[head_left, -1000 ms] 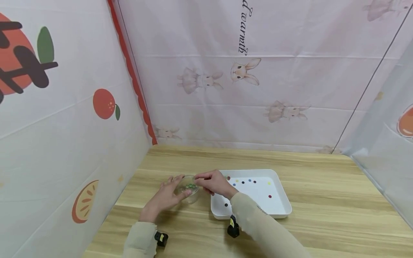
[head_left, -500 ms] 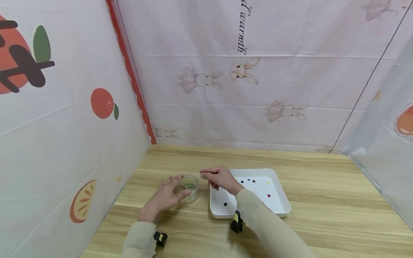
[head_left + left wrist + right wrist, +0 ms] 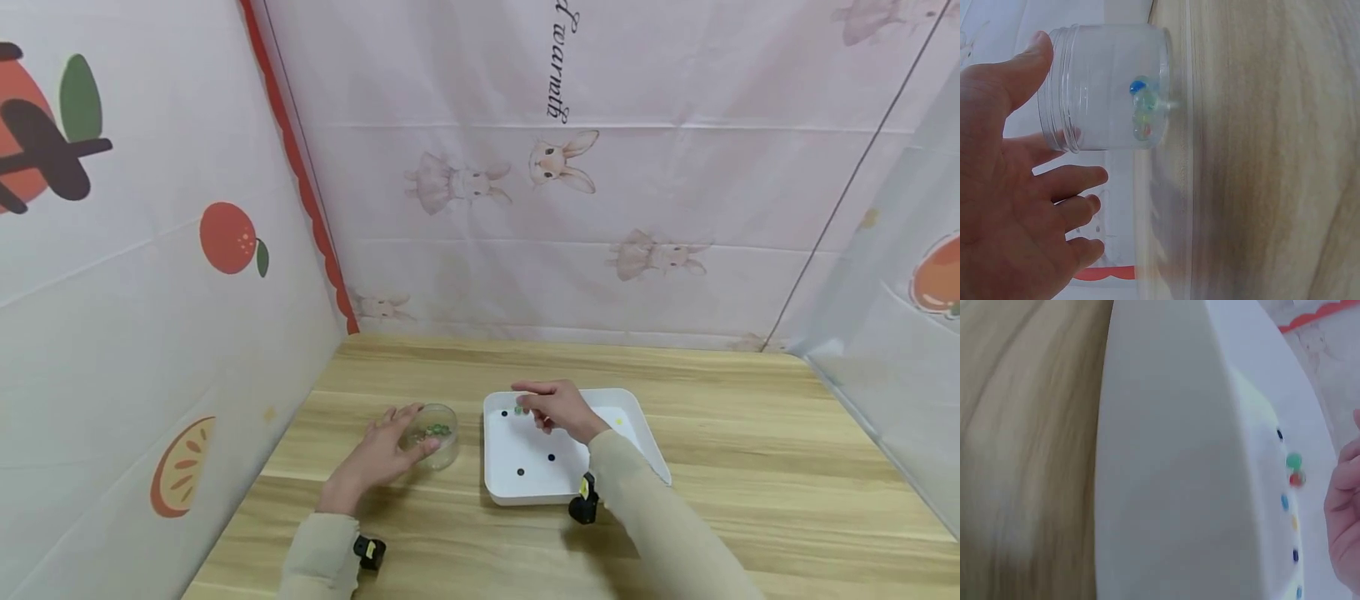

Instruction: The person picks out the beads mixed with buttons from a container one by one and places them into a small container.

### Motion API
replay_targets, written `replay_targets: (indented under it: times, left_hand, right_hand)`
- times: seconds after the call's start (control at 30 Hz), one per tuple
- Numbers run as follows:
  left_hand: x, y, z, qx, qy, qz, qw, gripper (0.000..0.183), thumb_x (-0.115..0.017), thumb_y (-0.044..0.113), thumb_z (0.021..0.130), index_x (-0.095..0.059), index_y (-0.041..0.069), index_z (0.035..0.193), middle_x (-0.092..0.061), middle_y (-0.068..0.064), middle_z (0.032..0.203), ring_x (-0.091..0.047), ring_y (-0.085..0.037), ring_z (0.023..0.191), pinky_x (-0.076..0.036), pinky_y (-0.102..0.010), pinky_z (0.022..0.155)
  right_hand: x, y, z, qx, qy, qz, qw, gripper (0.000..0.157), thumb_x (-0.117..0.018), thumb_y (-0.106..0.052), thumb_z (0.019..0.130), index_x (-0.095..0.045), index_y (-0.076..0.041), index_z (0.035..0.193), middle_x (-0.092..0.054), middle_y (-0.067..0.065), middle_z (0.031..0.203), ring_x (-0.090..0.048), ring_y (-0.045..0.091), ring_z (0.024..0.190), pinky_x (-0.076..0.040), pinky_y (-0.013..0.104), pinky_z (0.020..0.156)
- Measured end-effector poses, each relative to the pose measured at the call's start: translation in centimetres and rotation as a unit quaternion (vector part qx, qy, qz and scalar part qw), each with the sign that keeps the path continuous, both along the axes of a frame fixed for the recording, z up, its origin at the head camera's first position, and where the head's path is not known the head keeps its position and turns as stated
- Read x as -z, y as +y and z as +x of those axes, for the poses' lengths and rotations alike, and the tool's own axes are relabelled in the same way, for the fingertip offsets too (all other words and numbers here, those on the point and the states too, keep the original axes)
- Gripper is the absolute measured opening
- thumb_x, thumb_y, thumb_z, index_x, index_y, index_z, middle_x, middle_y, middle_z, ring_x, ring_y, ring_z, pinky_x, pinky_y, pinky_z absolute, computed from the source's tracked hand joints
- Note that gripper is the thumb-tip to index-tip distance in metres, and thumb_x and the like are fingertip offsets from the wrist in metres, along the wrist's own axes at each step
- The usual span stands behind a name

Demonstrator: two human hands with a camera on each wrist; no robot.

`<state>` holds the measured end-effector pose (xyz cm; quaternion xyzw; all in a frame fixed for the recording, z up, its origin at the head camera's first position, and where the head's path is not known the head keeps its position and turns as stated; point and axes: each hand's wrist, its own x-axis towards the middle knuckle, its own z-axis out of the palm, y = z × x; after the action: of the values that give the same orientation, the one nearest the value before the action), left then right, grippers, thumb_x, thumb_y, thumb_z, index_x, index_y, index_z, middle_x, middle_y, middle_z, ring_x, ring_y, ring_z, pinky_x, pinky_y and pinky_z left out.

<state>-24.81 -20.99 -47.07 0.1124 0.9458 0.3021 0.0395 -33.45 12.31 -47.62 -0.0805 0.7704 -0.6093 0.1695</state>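
Note:
My left hand grips a clear plastic jar by its rim, thumb on one side and index finger on the other. Several glass marbles, green and blue among them, lie at the bottom of this jar. Over the left back part of a white tray hovers my right hand, fingers loosely bent, nothing visible between them. A green marble and a red marble sit together in the tray, right by its fingertips. Coloured dots mark the tray floor; the forearm covers some.
Jar and tray stand side by side on a wooden table. A black wrist camera hangs close by the tray's front edge. Printed fabric walls rise behind and at both sides.
My right hand has moved right, from above the jar to over the tray. The left hand still holds the jar in the same place.

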Motion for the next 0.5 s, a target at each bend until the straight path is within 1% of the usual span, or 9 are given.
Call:
replay_targets:
  times: [0.07, 0.13, 0.23, 0.33, 0.37, 0.5]
  left_hand:
    - [0.0, 0.0, 0.0, -0.001, -0.002, 0.000, 1.0000, 0.088, -0.062, 0.060, 0.101, -0.031, 0.009, 0.166, -0.032, -0.023, 0.170, -0.012, -0.054, 0.160, -0.003, -0.074, 0.126]
    - [-0.1, 0.0, 0.1, -0.004, -0.004, 0.002, 1.0000, 0.088, -0.062, 0.060, 0.101, -0.031, 0.009, 0.166, -0.030, -0.024, 0.170, -0.011, -0.054, 0.160, -0.004, -0.075, 0.125]
    - [-0.1, 0.1, 0.1, -0.005, -0.005, 0.002, 1.0000, 0.088, -0.062, 0.060, 0.101, -0.031, 0.010, 0.167, -0.030, -0.025, 0.170, -0.011, -0.054, 0.160, -0.004, -0.076, 0.125]
    - [-0.1, 0.1, 0.1, -0.004, -0.005, 0.001, 1.0000, 0.088, -0.061, 0.060, 0.101, -0.030, 0.010, 0.167, -0.030, -0.025, 0.170, -0.011, -0.054, 0.160, -0.005, -0.076, 0.125]
    - [-0.1, 0.1, 0.1, -0.004, -0.005, 0.000, 1.0000, 0.088, -0.061, 0.060, 0.101, -0.030, 0.010, 0.167, -0.030, -0.025, 0.170, -0.011, -0.054, 0.160, -0.006, -0.076, 0.125]
    - [0.0, 0.1, 0.1, -0.003, -0.004, -0.003, 1.0000, 0.088, -0.061, 0.060, 0.101, -0.030, 0.010, 0.167, -0.030, -0.025, 0.170, -0.011, -0.053, 0.160, -0.007, -0.076, 0.125]
  right_hand:
    - [0.2, 0.7, -0.1, 0.007, -0.002, 0.009, 1.000, 0.044, -0.073, -0.019, 0.098, -0.068, -0.008, 0.141, -0.068, 0.007, 0.080, -0.049, 0.010, 0.058, -0.045, 0.022, 0.054]
    - [0.5, 1.3, -0.1, 0.013, 0.000, 0.020, 1.000, 0.042, -0.073, -0.018, 0.098, -0.070, -0.009, 0.139, -0.070, 0.007, 0.079, -0.049, 0.010, 0.057, -0.044, 0.022, 0.053]
    - [1.0, 1.8, 0.0, 0.023, 0.006, 0.040, 0.999, 0.037, -0.072, -0.016, 0.098, -0.073, -0.009, 0.134, -0.062, 0.003, 0.066, -0.046, 0.010, 0.052, -0.041, 0.022, 0.049]
    - [1.5, 1.9, 0.1, 0.023, 0.016, 0.063, 0.998, 0.034, -0.072, -0.014, 0.098, -0.075, -0.009, 0.132, -0.054, -0.001, 0.057, -0.045, 0.011, 0.049, -0.039, 0.023, 0.046]
    - [1.6, 1.9, 0.1, 0.021, 0.020, 0.070, 0.997, 0.034, -0.072, -0.014, 0.099, -0.075, -0.009, 0.132, -0.052, -0.001, 0.055, -0.045, 0.011, 0.049, -0.038, 0.023, 0.045]
    - [2.0, 1.8, 0.0, 0.014, 0.035, 0.093, 0.995, 0.032, -0.071, -0.014, 0.100, -0.076, -0.012, 0.132, -0.053, 0.000, 0.054, -0.044, 0.011, 0.047, -0.037, 0.022, 0.044]
